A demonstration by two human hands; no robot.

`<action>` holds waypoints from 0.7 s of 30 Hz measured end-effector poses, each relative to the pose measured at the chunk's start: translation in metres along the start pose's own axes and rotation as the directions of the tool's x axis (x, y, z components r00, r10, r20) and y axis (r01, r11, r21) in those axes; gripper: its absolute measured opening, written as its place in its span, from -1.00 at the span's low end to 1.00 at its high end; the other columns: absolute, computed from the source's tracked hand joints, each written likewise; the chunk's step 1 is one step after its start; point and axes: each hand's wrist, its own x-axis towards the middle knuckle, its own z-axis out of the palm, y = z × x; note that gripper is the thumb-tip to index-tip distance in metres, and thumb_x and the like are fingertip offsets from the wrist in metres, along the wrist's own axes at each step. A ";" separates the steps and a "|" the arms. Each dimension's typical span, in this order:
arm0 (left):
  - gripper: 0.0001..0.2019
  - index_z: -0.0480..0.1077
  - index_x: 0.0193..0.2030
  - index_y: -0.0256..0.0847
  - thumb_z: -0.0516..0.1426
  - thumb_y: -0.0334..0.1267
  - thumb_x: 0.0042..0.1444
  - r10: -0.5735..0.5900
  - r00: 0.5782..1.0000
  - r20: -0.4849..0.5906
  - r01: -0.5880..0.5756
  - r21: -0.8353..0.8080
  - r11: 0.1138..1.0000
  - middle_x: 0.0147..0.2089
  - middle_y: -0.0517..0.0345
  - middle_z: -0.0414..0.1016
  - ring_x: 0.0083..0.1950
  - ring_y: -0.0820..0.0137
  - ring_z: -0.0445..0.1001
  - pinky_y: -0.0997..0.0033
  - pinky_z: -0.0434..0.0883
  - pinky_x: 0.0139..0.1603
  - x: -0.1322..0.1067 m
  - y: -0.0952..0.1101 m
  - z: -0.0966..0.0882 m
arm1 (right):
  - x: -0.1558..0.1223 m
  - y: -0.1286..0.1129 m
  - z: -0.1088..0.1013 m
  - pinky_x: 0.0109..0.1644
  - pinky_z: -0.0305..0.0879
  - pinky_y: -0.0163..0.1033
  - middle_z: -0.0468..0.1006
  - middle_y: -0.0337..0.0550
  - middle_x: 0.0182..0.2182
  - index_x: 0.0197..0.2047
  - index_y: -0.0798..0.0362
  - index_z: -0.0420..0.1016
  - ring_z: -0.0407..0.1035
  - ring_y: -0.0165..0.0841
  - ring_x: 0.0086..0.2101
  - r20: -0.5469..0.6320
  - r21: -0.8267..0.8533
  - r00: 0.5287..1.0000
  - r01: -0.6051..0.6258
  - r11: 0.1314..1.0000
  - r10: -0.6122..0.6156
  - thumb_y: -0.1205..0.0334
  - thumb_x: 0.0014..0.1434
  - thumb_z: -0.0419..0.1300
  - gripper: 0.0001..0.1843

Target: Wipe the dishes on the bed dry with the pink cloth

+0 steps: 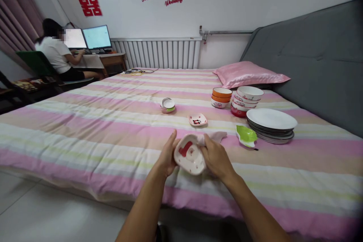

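A small pale pink dish [195, 163] with a red and cream cartoon print is tilted toward me above the bed's near side. My left hand [168, 155] grips its left edge, thumb up and fingers behind it. At the right rim my right hand [216, 157] pinches a pale cloth [219, 136] against the dish; part of the cloth trails out beyond the knuckles. Just past my hands lies a similar square dish [197, 120] with a cartoon print. A green leaf-shaped dish [246, 136] rests to the right.
On the striped bedsheet [85, 128] stand a stack of plates [271, 119], stacked white and red bowls [246, 100], orange and white bowls [221, 97] and small nested dishes [168, 104]. A pink pillow [249, 74] lies behind. Cables [138, 71] lie at the far edge. A person [58, 53] sits at a desk.
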 end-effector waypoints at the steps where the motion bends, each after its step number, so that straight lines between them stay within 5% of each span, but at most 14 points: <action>1: -0.47 0.47 -0.25 -0.35 0.08 0.18 0.01 0.036 0.999 -0.005 -0.037 -0.014 0.999 -0.45 -0.07 0.53 -0.49 0.28 0.50 0.40 0.37 -0.50 0.001 0.002 0.000 | 0.002 0.002 0.002 -0.31 0.17 -0.26 0.54 -0.07 -0.35 -0.19 0.05 0.30 0.42 -0.22 -0.31 -0.067 0.069 0.994 -0.081 0.994 0.086 0.25 0.20 -0.07 -0.82; 5: -0.64 0.44 -0.21 -0.30 0.25 -0.07 -0.07 0.236 0.972 0.000 -0.236 0.023 0.971 -0.31 -0.05 0.54 -0.31 0.33 0.51 0.41 0.40 -0.25 0.004 -0.010 0.008 | 0.005 0.012 0.018 -0.17 0.28 -0.20 0.55 -0.04 -0.22 -0.13 0.06 0.33 0.43 -0.22 -0.21 -0.160 0.450 0.915 -0.266 0.853 0.370 0.11 0.18 -0.03 -0.73; 9: -0.55 0.41 -0.05 -0.25 0.31 -0.32 -0.16 0.466 0.885 0.026 -0.461 0.204 0.864 -0.11 -0.03 0.52 -0.08 0.26 0.46 0.41 0.35 -0.09 0.009 -0.035 0.021 | 0.003 0.010 0.034 -0.17 0.33 -0.20 0.55 -0.07 -0.19 -0.05 0.05 0.32 0.45 -0.26 -0.21 -0.137 0.577 0.910 -0.249 0.778 0.392 0.06 0.17 -0.04 -0.64; 13: -0.59 0.42 -0.10 -0.22 0.24 -0.45 -0.18 0.572 0.819 -0.048 -0.525 0.341 0.780 -0.20 0.06 0.51 -0.18 0.31 0.44 0.46 0.36 -0.21 0.013 -0.044 0.021 | 0.001 0.003 0.029 -0.13 0.33 -0.16 0.55 -0.03 -0.19 -0.07 0.07 0.33 0.44 -0.22 -0.19 -0.148 0.543 0.925 -0.219 0.811 0.350 0.05 0.14 0.02 -0.64; 21: -0.57 0.41 -0.11 -0.25 0.11 -0.50 -0.22 0.441 0.897 0.042 -0.415 0.428 0.803 -0.28 0.15 0.47 -0.26 0.36 0.38 0.44 0.33 -0.24 0.009 -0.034 0.011 | 0.003 0.003 -0.001 -0.20 0.30 -0.19 0.55 -0.04 -0.26 -0.17 0.05 0.28 0.45 -0.20 -0.23 -0.186 0.400 0.968 -0.080 0.913 0.167 0.07 0.15 0.04 -0.75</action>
